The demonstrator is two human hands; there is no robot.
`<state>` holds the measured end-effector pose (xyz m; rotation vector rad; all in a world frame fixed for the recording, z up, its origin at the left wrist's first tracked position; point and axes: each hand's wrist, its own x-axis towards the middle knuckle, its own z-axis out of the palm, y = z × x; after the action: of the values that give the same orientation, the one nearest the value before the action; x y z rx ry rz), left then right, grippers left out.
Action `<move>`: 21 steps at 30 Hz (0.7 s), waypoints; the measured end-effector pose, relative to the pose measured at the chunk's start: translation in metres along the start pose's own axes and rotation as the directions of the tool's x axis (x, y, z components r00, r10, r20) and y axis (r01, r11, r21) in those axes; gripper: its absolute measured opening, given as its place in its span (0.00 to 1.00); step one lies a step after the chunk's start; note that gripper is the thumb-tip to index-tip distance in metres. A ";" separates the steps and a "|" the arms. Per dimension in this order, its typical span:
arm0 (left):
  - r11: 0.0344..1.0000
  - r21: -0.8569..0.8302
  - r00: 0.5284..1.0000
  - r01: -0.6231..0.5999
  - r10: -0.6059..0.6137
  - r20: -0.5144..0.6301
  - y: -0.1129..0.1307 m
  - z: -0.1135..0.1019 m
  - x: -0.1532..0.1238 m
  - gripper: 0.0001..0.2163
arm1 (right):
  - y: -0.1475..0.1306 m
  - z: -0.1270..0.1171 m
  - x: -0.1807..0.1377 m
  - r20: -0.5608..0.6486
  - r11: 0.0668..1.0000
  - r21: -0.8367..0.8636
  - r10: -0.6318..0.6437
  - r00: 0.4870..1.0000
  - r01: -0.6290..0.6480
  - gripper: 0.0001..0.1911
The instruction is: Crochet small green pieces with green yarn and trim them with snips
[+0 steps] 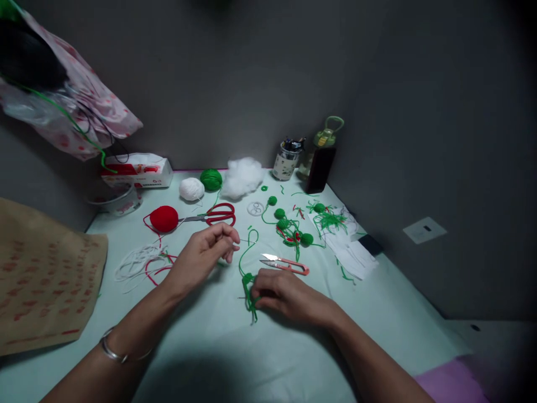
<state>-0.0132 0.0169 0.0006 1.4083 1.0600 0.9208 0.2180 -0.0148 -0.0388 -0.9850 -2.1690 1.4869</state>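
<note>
Fingers pinched, my left hand (210, 249) holds a thin needle (248, 241) that points right. A green yarn strand (240, 260) loops at the needle's tip and runs down to a small green yarn piece (248, 288). My right hand (287, 294) grips that piece at its right side, the fingers curled against the cloth. Another thin pin-like line sticks out of the piece's left side. Just above my right hand lie orange thread snips (289, 264), blades pointing left. My right hand's fingers partly hide the green piece.
Red-handled scissors (220, 215) lie beside a red yarn ball (164, 219). Behind are white (192, 189) and green yarn balls (211, 179), and white stuffing (243, 178). Several green crocheted balls (307, 239) lie right. A bottle (328, 137) and phone (321, 169) stand behind; a paper bag (50, 280) is left.
</note>
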 end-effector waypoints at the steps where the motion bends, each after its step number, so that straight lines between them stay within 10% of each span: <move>1: 1.000 -0.008 1.000 -0.013 0.012 -0.023 0.000 -0.003 0.000 0.06 | 0.000 -0.001 0.000 -0.012 0.997 0.074 0.017 1.000 -0.016 0.02; 9: 0.999 0.027 0.997 -0.034 0.036 -0.071 0.005 -0.017 0.001 0.12 | 0.012 -0.005 0.007 -0.166 0.863 0.501 0.169 0.972 -0.064 0.14; 21: 0.879 0.441 0.909 -0.181 -0.022 0.417 -0.009 0.013 -0.004 0.05 | 0.015 0.001 0.017 -0.243 0.919 0.377 0.221 0.945 -0.118 0.20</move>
<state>-0.0031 0.0092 -0.0094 1.9643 0.9348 0.3900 0.2105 -0.0003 -0.0550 -1.1912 -1.5758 1.6305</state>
